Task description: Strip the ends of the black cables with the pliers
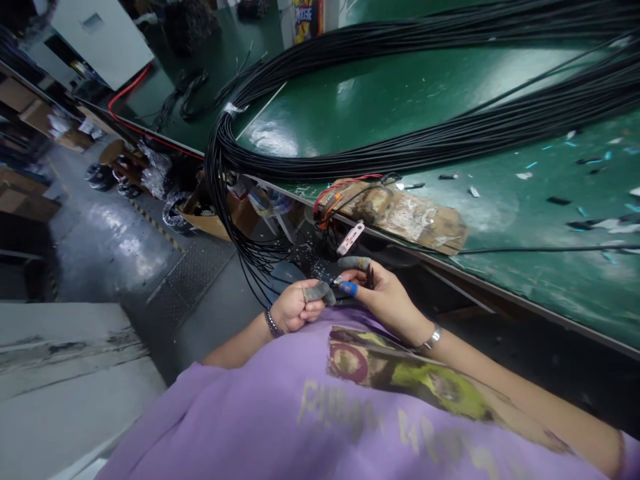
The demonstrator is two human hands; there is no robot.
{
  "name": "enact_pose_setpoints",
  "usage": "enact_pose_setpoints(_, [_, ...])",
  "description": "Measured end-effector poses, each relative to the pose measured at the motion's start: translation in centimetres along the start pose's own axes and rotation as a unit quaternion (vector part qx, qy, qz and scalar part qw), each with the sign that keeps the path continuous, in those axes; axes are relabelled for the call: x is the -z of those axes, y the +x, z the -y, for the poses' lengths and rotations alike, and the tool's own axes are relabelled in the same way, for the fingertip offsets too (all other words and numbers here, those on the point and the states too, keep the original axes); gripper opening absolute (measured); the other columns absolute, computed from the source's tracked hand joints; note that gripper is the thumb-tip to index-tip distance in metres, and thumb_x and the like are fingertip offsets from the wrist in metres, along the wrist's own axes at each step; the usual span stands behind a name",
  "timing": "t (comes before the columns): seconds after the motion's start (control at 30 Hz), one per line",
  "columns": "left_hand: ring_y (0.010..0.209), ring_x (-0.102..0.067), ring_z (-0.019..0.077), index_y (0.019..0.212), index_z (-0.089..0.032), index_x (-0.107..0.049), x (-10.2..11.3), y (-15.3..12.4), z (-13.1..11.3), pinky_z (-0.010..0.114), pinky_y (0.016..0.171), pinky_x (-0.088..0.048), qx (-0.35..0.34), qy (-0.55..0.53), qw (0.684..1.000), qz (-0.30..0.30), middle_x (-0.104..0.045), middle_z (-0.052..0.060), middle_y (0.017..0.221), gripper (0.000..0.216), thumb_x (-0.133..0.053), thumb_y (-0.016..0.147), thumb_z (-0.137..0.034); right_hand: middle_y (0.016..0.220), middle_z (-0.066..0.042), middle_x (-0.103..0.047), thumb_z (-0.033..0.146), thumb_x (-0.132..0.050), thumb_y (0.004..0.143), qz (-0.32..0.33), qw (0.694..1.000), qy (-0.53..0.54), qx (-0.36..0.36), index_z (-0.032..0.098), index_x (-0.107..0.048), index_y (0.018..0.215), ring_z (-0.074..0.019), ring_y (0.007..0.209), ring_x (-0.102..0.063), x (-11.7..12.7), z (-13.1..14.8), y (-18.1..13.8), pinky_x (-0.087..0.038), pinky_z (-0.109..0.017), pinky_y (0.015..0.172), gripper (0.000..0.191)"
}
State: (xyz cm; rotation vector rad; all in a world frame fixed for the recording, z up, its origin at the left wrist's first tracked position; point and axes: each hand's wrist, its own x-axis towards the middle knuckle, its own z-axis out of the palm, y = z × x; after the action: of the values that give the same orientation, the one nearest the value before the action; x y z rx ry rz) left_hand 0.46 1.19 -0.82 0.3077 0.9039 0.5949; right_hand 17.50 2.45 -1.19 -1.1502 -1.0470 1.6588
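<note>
A thick bundle of thin black cables (320, 160) lies looped on the green bench, and its loose ends hang over the edge toward my lap. My left hand (297, 307) is closed in a pinch, with a grey cover on a finger, at the end of a black cable (260, 293) that reaches it. My right hand (387, 297) pinches close beside it, blue wrap on the thumb and a grey cover on another finger. A small dark piece shows among the right fingers, too unclear to name. The fingertips of both hands nearly meet.
Along the bench edge are a taped cardboard piece (415, 217), red wires (345, 183) and a white strip-shaped device (351, 239). Cable scraps (557, 200) litter the green bench (505, 207). An open cardboard box (215, 223) stands below, left of the hanging cables.
</note>
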Motion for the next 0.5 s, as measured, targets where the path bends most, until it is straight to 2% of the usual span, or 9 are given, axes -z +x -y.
enact_pose_setpoints(0.2, [0.025, -0.028, 0.004, 0.067, -0.017, -0.048, 0.3, 0.2, 0.3, 0.017, 0.028, -0.015, -0.03, 0.06, 0.997, 0.032, -0.043, -0.007, 0.038, 0.032, -0.072, 0.061, -0.037, 0.072, 0.002, -0.061, 0.027, -0.072, 0.061, 0.017, 1.0, 0.002, -0.01, 0.02, -0.054, 0.089, -0.0118, 0.066, -0.057, -0.2, -0.1, 0.2, -0.048, -0.026, 0.063, 0.035])
enact_pose_setpoints(0.33, [0.027, -0.04, 0.0087, 0.072, -0.015, -0.053, 0.5, 0.6, 0.9, 0.019, 0.027, -0.022, -0.011, 0.085, 0.995, 0.049, -0.051, -0.003, 0.041, 0.041, -0.071, 0.06, -0.049, 0.069, 0.003, -0.058, 0.026, -0.069, 0.062, 0.036, 0.999, -0.026, 0.008, 0.02, -0.052, 0.087, -0.0108, 0.061, -0.054, -0.1, -0.3, 0.3, -0.046, -0.025, 0.059, 0.031])
enact_pose_setpoints(0.4, [0.026, -0.037, 0.0078, 0.069, -0.016, -0.051, 0.3, 0.9, 0.9, 0.019, 0.027, -0.021, -0.027, 0.08, 0.996, 0.023, -0.05, -0.004, 0.039, 0.041, -0.073, 0.055, -0.048, 0.068, 0.003, -0.057, 0.026, -0.068, 0.062, 0.028, 0.998, -0.049, 0.027, 0.02, -0.051, 0.086, -0.0106, 0.06, -0.053, -0.1, -0.1, 0.0, -0.045, -0.024, 0.057, 0.03])
enact_pose_setpoints(0.5, [0.026, -0.029, 0.0034, 0.063, -0.017, -0.046, 0.0, 1.2, 0.4, 0.016, 0.029, -0.016, -0.112, 0.05, 0.989, -0.081, -0.042, -0.008, 0.034, 0.041, -0.075, 0.052, -0.044, 0.069, 0.001, -0.059, 0.027, -0.068, 0.065, 0.01, 0.994, -0.093, 0.059, 0.021, -0.05, 0.086, -0.0107, 0.058, -0.052, -0.2, 0.6, -0.7, -0.044, -0.024, 0.054, 0.028])
